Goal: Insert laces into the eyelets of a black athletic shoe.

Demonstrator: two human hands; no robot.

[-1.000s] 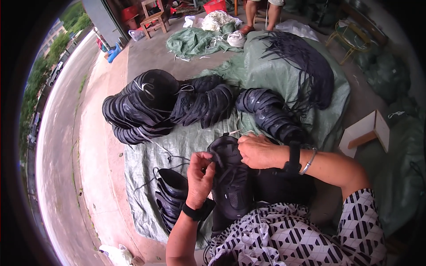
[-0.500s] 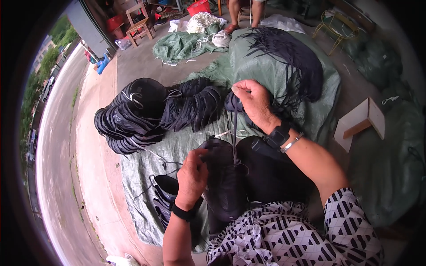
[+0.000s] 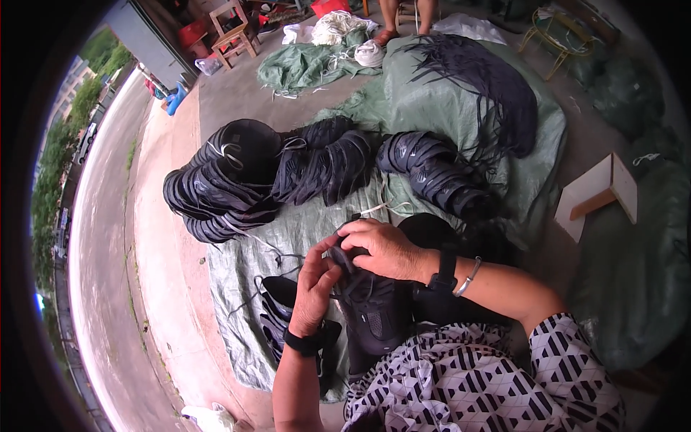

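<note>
The shoe (image 3: 389, 306) is basically all black with small pale marks, the shirt (image 3: 461, 381) is white with a black geometric print, the tarp (image 3: 229, 288) is faded green, the strips (image 3: 515, 115) are dark navy-purple, the bracelet (image 3: 468, 277) silvery, the chair (image 3: 232, 34) brown.

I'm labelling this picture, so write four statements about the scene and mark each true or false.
1. The left hand and right hand are both at the black laced shoe upper. True.
2. A thin silver metal bangle circles the left wrist. False: the bangle is on the right arm.
3. A brown wooden chair stands toward the upper left. True.
4. The dark heap of strips lies on red sheeting. False: the plastic sheeting is green.
</note>
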